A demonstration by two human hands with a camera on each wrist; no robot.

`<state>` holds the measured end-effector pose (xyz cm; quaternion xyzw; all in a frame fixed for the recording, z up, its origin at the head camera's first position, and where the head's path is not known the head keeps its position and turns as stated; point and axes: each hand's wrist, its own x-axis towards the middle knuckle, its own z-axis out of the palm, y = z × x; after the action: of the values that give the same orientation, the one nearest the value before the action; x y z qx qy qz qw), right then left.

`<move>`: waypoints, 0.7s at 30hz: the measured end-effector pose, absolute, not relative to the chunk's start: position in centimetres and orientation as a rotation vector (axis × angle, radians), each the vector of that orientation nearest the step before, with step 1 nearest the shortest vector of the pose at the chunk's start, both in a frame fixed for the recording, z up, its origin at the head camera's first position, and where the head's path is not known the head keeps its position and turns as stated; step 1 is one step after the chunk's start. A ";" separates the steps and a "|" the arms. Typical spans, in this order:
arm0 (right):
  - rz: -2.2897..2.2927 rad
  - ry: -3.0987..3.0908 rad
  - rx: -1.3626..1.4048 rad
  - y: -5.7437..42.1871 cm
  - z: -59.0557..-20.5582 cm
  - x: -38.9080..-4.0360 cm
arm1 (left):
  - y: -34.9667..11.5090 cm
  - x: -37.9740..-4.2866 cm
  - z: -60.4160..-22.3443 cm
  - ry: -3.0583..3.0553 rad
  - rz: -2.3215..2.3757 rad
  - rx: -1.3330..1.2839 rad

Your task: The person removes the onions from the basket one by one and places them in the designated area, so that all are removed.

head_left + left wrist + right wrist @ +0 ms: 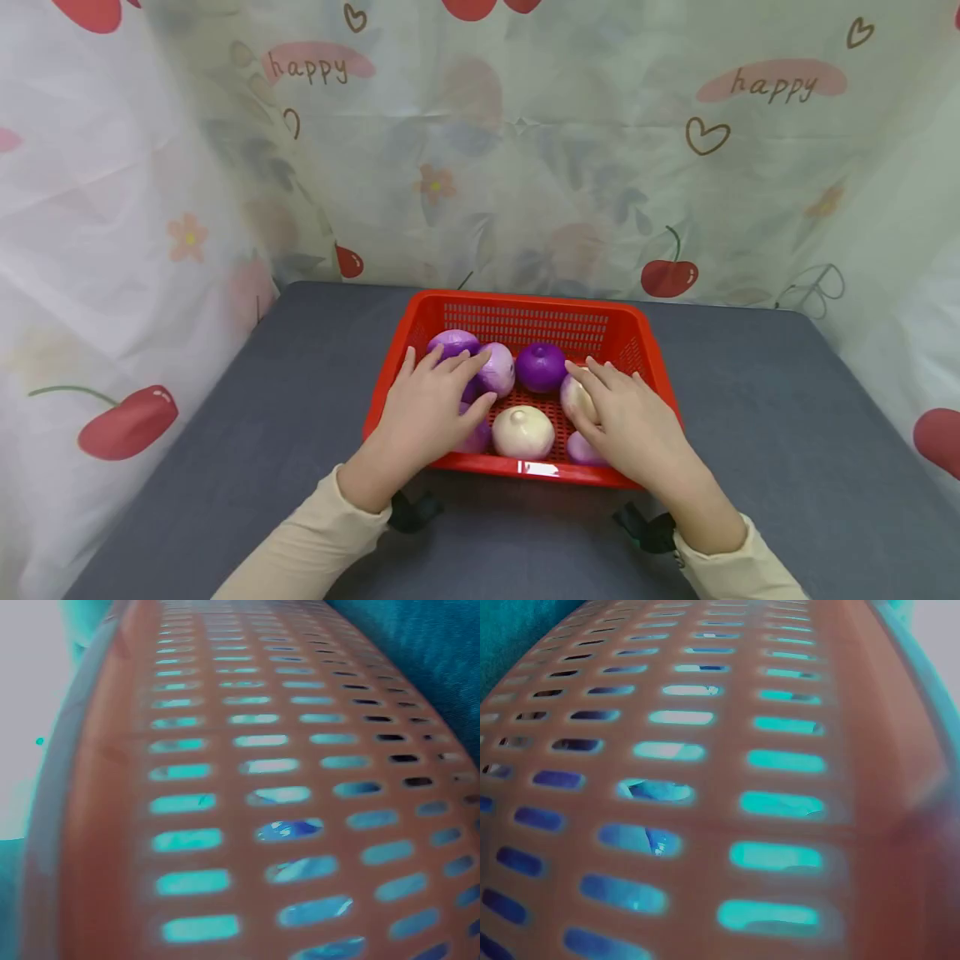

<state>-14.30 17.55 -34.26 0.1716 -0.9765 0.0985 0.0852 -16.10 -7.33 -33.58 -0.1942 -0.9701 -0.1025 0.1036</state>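
Note:
A red plastic basket with slotted walls holds several glossy onions, some purple and some whitish. My left hand reaches over the near left side, its fingers spread above the purple onions there. Just right of those fingers sits a light purple onion. Over the right side, the fingers of my right hand lie loosely extended on or just above a white and purple onion, which they partly cover. Between the hands are a dark purple onion and a whitish onion. Both wrist views show the basket's slotted wall, not the fingers.
The basket stands on a grey-covered table. Behind the table hangs a printed curtain, with similar cloth on both sides. A dark strap shows below my left wrist and another strap below the right.

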 end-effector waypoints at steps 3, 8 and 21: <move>0.349 -2.905 0.505 17.7 -34.1 -14.2 | -7.7 -16.1 -32.8 -2.841 -0.351 -0.602; 0.405 -2.909 0.460 18.1 -33.7 -13.9 | -9.0 -16.1 -31.4 -2.829 -0.473 -0.560; 0.669 -2.909 0.317 19.5 -32.7 -13.8 | -14.7 -17.5 -29.3 -2.805 -1.099 -0.330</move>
<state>-13.78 19.54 -32.72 0.1053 -0.9667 0.2224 0.0701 -17.49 -14.70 -29.29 -0.1087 -0.9242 -0.3619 0.0553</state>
